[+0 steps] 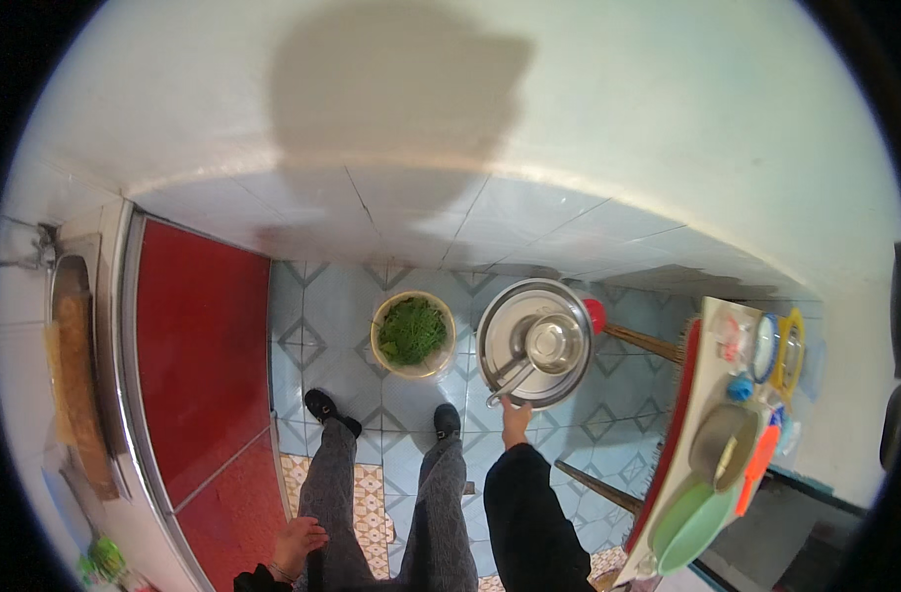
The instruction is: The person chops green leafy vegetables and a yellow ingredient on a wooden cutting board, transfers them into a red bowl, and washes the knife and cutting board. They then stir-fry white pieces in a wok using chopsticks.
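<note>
A wide stainless-steel basin (496,296) stands on the floor ahead and to the right. Inside it rests a steel ladle-like scoop (550,344), its handle slanting over the near rim. My right hand (517,423) grips that near rim beside the handle's end; the fingers under the edge are hidden. To the left of the basin is a yellow-rimmed bowl (453,355) filled with leafy greens (412,331). My left hand (300,545) hangs by my left thigh, holding nothing, with its fingers loosely bent.
At right, a narrow table (687,399) on wooden legs carries a pot (721,444), a green basin (691,522) and an orange-handled tool (759,462). Something red (595,316) sits behind the steel basin. A red-doored cabinet (199,355) with a sink (71,270) bounds the left.
</note>
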Demonstrator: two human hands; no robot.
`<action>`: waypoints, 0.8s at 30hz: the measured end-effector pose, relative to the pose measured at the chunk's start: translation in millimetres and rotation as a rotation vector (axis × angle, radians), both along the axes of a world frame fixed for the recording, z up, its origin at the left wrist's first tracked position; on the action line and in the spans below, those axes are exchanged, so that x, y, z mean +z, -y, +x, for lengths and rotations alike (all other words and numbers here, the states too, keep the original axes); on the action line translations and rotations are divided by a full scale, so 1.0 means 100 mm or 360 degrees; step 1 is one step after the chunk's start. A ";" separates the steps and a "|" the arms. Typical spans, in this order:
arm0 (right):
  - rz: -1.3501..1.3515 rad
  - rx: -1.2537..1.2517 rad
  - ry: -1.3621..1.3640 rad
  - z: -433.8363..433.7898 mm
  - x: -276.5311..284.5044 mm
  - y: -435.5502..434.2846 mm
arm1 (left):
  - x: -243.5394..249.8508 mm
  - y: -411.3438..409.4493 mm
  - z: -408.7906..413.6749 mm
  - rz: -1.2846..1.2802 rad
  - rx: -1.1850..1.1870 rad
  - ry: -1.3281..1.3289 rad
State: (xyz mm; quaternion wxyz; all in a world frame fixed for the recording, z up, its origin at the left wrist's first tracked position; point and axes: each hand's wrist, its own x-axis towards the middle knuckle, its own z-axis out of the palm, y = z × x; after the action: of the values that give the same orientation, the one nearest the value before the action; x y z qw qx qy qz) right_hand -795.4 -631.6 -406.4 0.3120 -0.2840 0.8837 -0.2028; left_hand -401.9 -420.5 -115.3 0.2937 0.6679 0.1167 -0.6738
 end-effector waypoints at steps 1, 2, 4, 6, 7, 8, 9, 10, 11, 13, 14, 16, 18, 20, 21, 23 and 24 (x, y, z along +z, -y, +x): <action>0.0037 -0.0180 0.0190 0.02 -0.16 0.13 | -0.09 -0.07 -0.11 -0.0044 0.0005 -0.0051; -0.0193 -0.0465 0.0560 -0.10 -0.18 0.21 | -0.09 0.09 -0.32 0.0019 -0.0045 -0.0033; -0.0281 -0.0673 0.0915 -0.34 -0.61 0.37 | -0.04 0.35 -0.64 0.0137 -0.0136 0.0042; -0.0004 -0.0567 0.1348 -0.47 -0.52 0.54 | -0.02 0.27 -0.78 0.0038 -0.0118 0.0101; -0.0171 -0.0672 0.1471 -0.45 -0.47 0.58 | 0.00 0.25 -0.84 -0.0025 -0.0117 0.0112; -0.0305 -0.0748 0.1510 -0.44 -0.37 0.59 | 0.01 0.27 -0.88 -0.0040 -0.0145 0.0140; -0.0419 -0.0802 0.1560 -0.39 -0.23 0.55 | 0.08 0.32 -0.90 -0.0049 -0.0143 0.0175; -0.0288 -0.0746 0.1652 -0.44 -0.12 0.44 | 0.15 0.36 -0.95 -0.0067 -0.0137 0.0196; -0.0170 -0.0556 0.1704 -0.25 0.19 0.34 | 0.23 0.30 -0.99 -0.0177 -0.0173 0.0213; -0.0077 -0.0207 0.1748 0.02 0.91 0.07 | 0.34 0.27 -1.02 -0.0429 -0.0218 0.0280; -0.0021 -0.0023 0.1709 0.15 1.32 -0.04 | 0.43 0.30 -1.04 -0.0575 -0.0294 0.0321; 0.0083 0.0339 0.1767 0.53 2.51 -0.11 | 0.56 0.43 -1.13 -0.0900 -0.0500 0.0521; 0.0247 0.0724 0.1892 1.00 3.29 -0.18 | 0.97 0.59 -1.11 -0.1050 -0.0659 0.0765; 0.0102 0.1079 0.2056 1.64 3.94 -0.17 | 1.50 0.79 -0.94 -0.1192 -0.0578 0.0900; 0.0072 0.1230 0.2135 1.99 4.21 -0.17 | 1.66 0.83 -0.83 -0.1262 -0.0475 0.0974; -0.0002 0.1635 0.2080 2.79 4.74 -0.19 | 1.93 0.86 -0.48 -0.1297 -0.0235 0.1192; -0.0118 0.1837 0.2061 3.13 4.84 -0.22 | 2.08 0.86 -0.26 -0.1271 -0.0111 0.1320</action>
State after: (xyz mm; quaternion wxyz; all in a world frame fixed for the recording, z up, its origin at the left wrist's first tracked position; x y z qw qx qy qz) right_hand -482.2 -609.4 77.5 0.7982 -0.5265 0.2429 -0.1631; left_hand -427.9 -506.9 92.5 0.5220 0.7170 -0.2936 -0.3567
